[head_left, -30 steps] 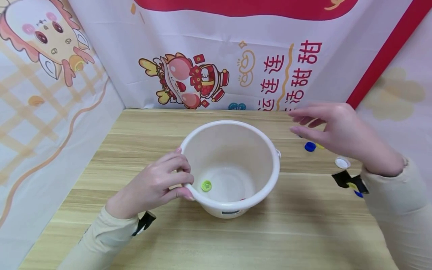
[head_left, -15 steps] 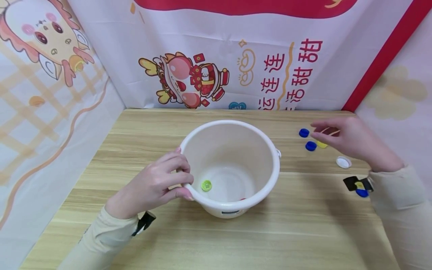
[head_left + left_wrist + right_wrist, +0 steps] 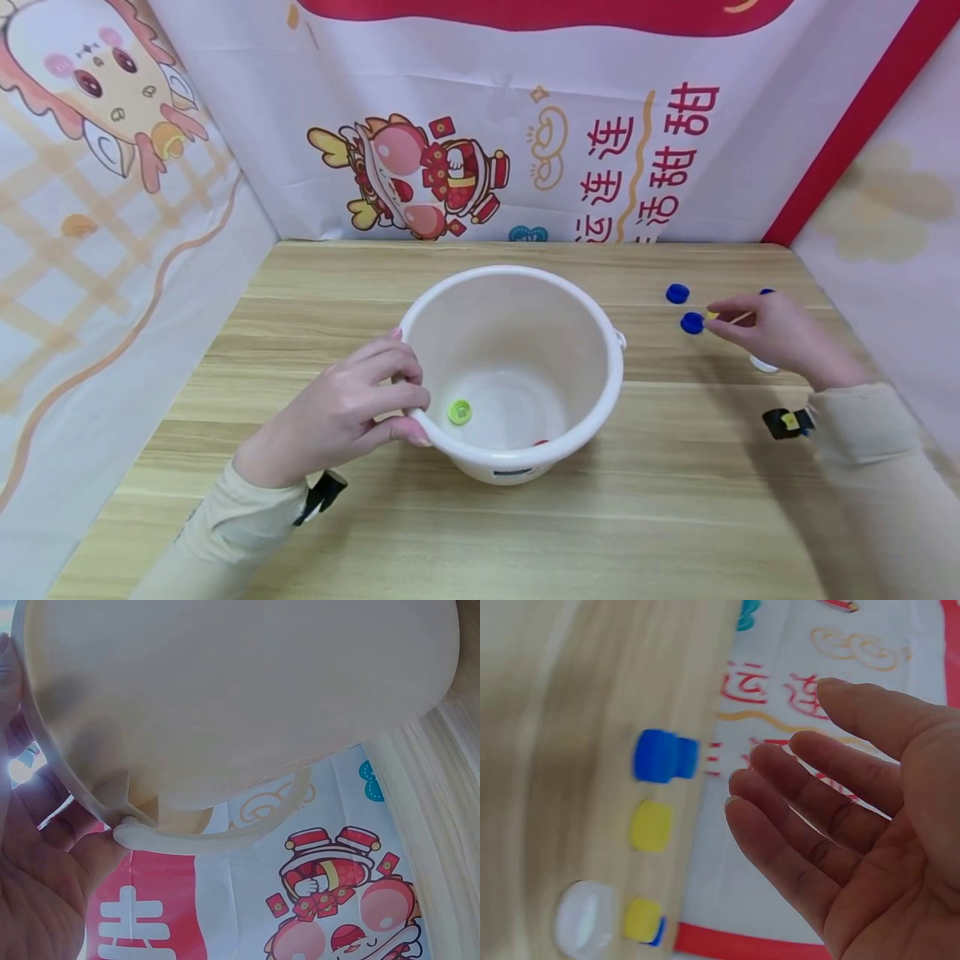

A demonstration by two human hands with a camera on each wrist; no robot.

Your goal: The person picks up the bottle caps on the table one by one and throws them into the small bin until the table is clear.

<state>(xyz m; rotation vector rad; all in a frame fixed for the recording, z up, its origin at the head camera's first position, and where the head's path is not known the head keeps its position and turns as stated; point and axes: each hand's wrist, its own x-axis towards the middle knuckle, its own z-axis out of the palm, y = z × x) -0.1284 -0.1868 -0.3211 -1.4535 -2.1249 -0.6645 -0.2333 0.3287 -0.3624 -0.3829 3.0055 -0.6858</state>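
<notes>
My left hand point(image 3: 348, 408) grips the left rim of a white plastic bucket point(image 3: 517, 321), thumb outside and fingers over the edge. A green bottle cap point(image 3: 460, 412) lies on the bucket's floor; a sliver of something red point(image 3: 542, 442) shows by the near wall. The left wrist view has the bucket's outer wall point(image 3: 247, 690) and handle point(image 3: 202, 841). Over the table's right side, my right hand point(image 3: 783, 337) holds thumb and fingers apart close to a yellow bottle cap point(image 3: 712, 316). In the right wrist view, that hand point(image 3: 855, 817) holds nothing, its fingers gently bent.
Blue caps point(image 3: 692, 323) lie near the right hand, with another blue cap point(image 3: 677, 293) farther back. A white cap point(image 3: 763, 364) is partly hidden under the hand. A second yellow cap point(image 3: 643, 920) shows in the right wrist view. Printed cloth point(image 3: 555, 50) walls the wooden table.
My right hand has moved rightward and down from above the table to beside the yellow cap. The left hand and bucket stay as they were.
</notes>
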